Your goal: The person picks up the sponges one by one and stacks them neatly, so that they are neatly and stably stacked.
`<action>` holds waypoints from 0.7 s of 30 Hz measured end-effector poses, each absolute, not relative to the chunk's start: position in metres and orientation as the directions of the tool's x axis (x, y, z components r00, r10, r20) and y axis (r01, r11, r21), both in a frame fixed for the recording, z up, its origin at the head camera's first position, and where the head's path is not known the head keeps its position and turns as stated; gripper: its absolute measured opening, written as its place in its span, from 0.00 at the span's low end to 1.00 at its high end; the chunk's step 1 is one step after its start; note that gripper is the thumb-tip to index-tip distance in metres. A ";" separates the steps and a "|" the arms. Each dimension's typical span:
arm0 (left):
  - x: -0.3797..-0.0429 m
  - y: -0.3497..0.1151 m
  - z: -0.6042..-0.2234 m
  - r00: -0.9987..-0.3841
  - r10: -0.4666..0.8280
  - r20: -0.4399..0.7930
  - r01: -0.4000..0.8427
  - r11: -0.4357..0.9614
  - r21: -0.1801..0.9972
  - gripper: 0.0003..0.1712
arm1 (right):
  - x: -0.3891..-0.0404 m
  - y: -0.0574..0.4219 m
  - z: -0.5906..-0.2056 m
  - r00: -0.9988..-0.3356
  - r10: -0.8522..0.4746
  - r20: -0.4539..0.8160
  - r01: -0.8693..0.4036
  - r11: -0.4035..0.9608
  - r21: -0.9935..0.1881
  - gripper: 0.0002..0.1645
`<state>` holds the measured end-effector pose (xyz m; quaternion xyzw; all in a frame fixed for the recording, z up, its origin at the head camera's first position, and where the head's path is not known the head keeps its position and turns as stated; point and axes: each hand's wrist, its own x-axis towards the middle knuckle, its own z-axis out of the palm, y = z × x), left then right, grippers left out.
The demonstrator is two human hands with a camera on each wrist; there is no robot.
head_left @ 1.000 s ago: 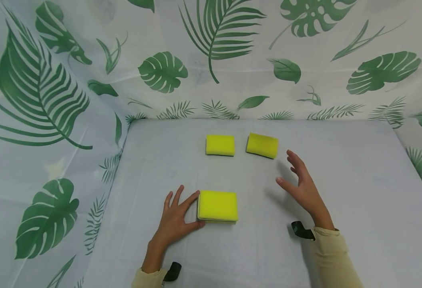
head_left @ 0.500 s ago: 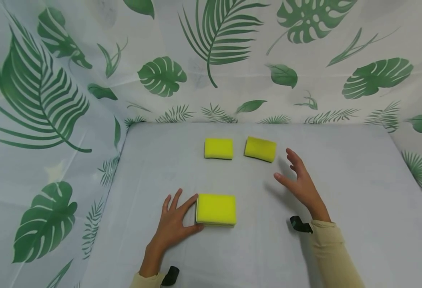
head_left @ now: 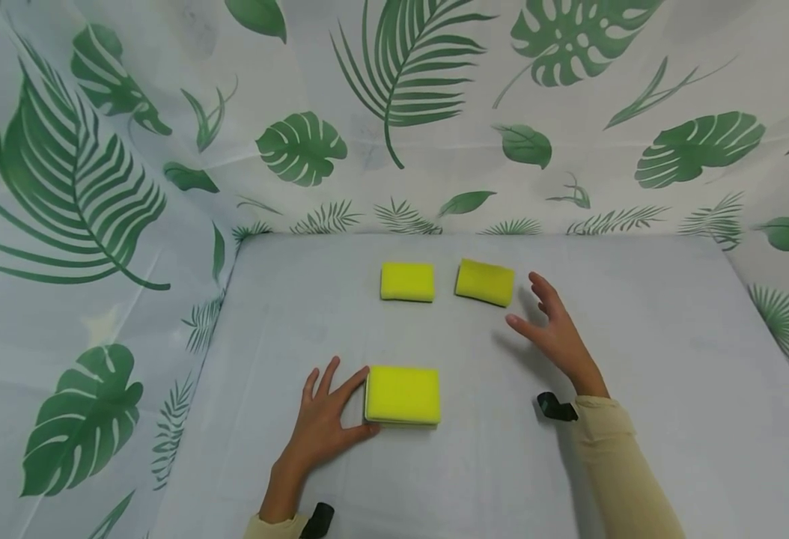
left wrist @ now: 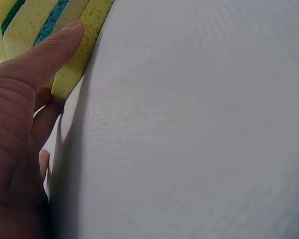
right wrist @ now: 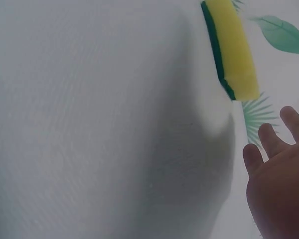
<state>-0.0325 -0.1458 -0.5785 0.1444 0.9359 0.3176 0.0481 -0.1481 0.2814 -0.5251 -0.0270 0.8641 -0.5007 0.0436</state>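
Observation:
In the head view my left hand (head_left: 323,419) holds the left end of a stack of yellow sponges (head_left: 403,394), index finger at its far left corner and thumb at its near left corner. Yellow, blue and green layers of the sponge stack (left wrist: 72,22) show in the left wrist view, with the thumb pressed on its side. My right hand (head_left: 563,340) hovers over the table, thumb and fingers spread, holding nothing. Just beyond its fingertips lies a slightly tilted yellow sponge (head_left: 485,282); the right wrist view shows this sponge (right wrist: 234,50) has a green underside.
Left of the tilted sponge lies another yellow sponge (head_left: 407,282), apart from it. A white cloth covers the table (head_left: 287,299). Leaf-printed curtains (head_left: 435,150) rise at the back, left and right. Each wrist carries a small black camera (head_left: 556,406).
My right hand has moved slightly farther from me, closer to the tilted sponge. The left hand and the stack keep their places; the whole head view has shifted slightly down.

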 end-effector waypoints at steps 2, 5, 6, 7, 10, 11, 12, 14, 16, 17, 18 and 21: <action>-0.033 -0.146 -0.578 -0.954 0.301 -0.001 0.238 0.755 0.611 0.53 | -0.151 0.282 -0.528 -0.994 -0.091 -0.062 0.010 0.492 -0.871 0.60; -0.033 -0.146 -0.578 -0.954 0.301 0.001 0.238 0.752 0.615 0.53 | -0.155 0.283 -0.533 -0.992 -0.091 -0.083 0.028 0.489 -0.872 0.61; -0.032 -0.146 -0.578 -0.954 0.300 0.001 0.237 0.752 0.615 0.53 | -0.156 0.284 -0.534 -0.992 -0.089 -0.089 0.034 0.491 -0.870 0.61; -0.032 -0.146 -0.578 -0.954 0.299 -0.003 0.234 0.753 0.615 0.53 | -0.158 0.284 -0.535 -0.992 -0.090 -0.093 0.037 0.491 -0.870 0.61; -0.032 -0.145 -0.577 -0.954 0.298 -0.015 0.227 0.758 0.611 0.53 | -0.162 0.284 -0.538 -0.990 -0.092 -0.107 0.049 0.492 -0.869 0.61; -0.031 -0.145 -0.576 -0.955 0.297 -0.019 0.224 0.759 0.611 0.53 | -0.164 0.284 -0.539 -0.990 -0.093 -0.109 0.049 0.493 -0.869 0.61; -0.031 -0.145 -0.576 -0.955 0.296 -0.024 0.220 0.761 0.611 0.53 | -0.165 0.284 -0.539 -0.989 -0.096 -0.111 0.050 0.492 -0.869 0.61; -0.031 -0.145 -0.574 -0.955 0.295 -0.026 0.218 0.760 0.612 0.53 | -0.169 0.284 -0.540 -0.989 -0.098 -0.115 0.052 0.497 -0.866 0.62; -0.031 -0.144 -0.573 -0.956 0.292 -0.025 0.216 0.760 0.613 0.53 | -0.172 0.284 -0.541 -0.988 -0.096 -0.118 0.054 0.505 -0.861 0.62; -0.031 -0.144 -0.573 -0.956 0.292 -0.022 0.218 0.760 0.613 0.53 | -0.173 0.284 -0.542 -0.988 -0.095 -0.121 0.056 0.509 -0.859 0.63; -0.031 -0.144 -0.573 -0.956 0.291 -0.020 0.218 0.759 0.613 0.53 | -0.174 0.284 -0.542 -0.988 -0.094 -0.126 0.060 0.513 -0.856 0.63; -0.030 -0.144 -0.575 -0.958 0.287 -0.015 0.219 0.761 0.611 0.53 | -0.177 0.284 -0.543 -0.986 -0.091 -0.141 0.074 0.517 -0.853 0.64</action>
